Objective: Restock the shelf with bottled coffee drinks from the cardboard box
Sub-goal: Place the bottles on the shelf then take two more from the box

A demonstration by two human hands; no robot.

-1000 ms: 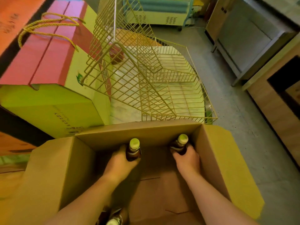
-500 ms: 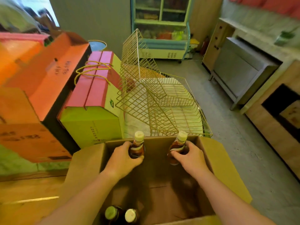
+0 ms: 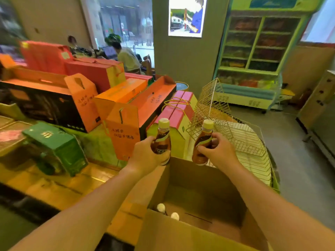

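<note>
Head view, looking down past both forearms: the left hand (image 3: 145,157) grips a bottled coffee drink (image 3: 161,142) round its lower body, fingers wrapped across the label. The right hand (image 3: 220,153) grips a second bottle (image 3: 203,144) with thumb and fingers curled about its middle. The left one stands upright, while the right one tilts with its cap leaning a little to the right. Each holds dark brown liquid under a pale yellow cap.

They sit near the centre of the frame, side by side but apart, held in the air above the far edge of the open cardboard box (image 3: 195,180), which fills the lower middle of the frame. Down in the box, toward its near left corner, two more pale caps (image 3: 161,207) show close together, seemingly on bottles standing there in the shadow.

Just behind the right bottle, right of centre, a yellow wire rack (image 3: 243,140) lies on the grey floor. Behind the left bottle stands a pink and yellow carton (image 3: 179,113) with a yellow rope handle, and to its left orange gift boxes (image 3: 126,127) are stacked. A green box (image 3: 59,144) sits at the left of the frame. In the upper right stands a glass-fronted display cooler (image 3: 253,51), and left of the top centre a person (image 3: 126,57) sits in the background.
</note>
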